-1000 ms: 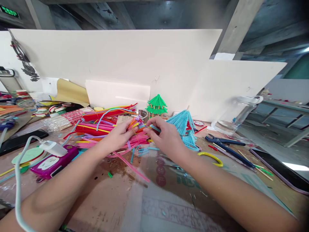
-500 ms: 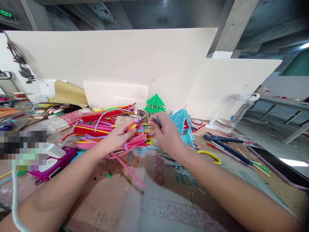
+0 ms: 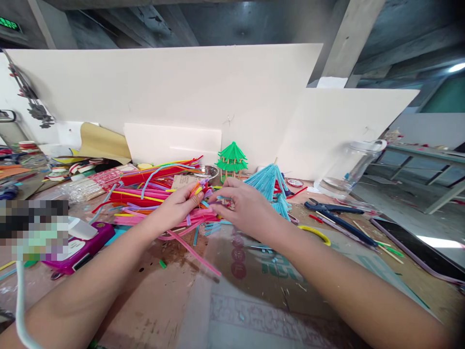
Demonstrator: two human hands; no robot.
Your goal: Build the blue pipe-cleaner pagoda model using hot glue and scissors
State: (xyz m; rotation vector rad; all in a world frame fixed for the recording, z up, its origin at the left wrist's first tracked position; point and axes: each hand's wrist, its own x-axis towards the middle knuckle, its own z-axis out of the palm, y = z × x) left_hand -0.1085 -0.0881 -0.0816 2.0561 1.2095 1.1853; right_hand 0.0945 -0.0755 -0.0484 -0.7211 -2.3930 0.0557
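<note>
The desk (image 3: pixel 232 310) is the largest thing here, its near edge bare worn board and its far edge crowded against white boards. Over the far-left half spreads the heap of coloured sticks (image 3: pixel 152 196), pink, red, yellow and blue, lying mostly lengthwise toward the left edge.

Both hands meet at the right end of that heap. The left hand (image 3: pixel 178 208) is clenched around a small bunch of short sticks (image 3: pixel 198 190), their tips fanning up past the fingers. The right hand (image 3: pixel 245 206) is pinching what looks like a blue piece at the tips of that bunch, thumb and forefinger closed; exactly what it grips is too small to tell. By my reading the step in hand is sorting or gathering sticks into the left-hand bunch, and the next move would call for a steady left grip while the right one draws or adds a single stick without spilling the others.

Just right of the hands lies a blue stick model (image 3: pixel 272 186), with a green stick pavilion (image 3: pixel 231 159) standing behind it near the far edge.

Containers: a clear jar (image 3: pixel 348 169) lies tipped near the far-right corner, apparently empty; a small metal bowl (image 3: pixel 209 170) sits behind the heap, contents hidden.

Dark pliers (image 3: pixel 334 209) rest toward the right edge.
</note>
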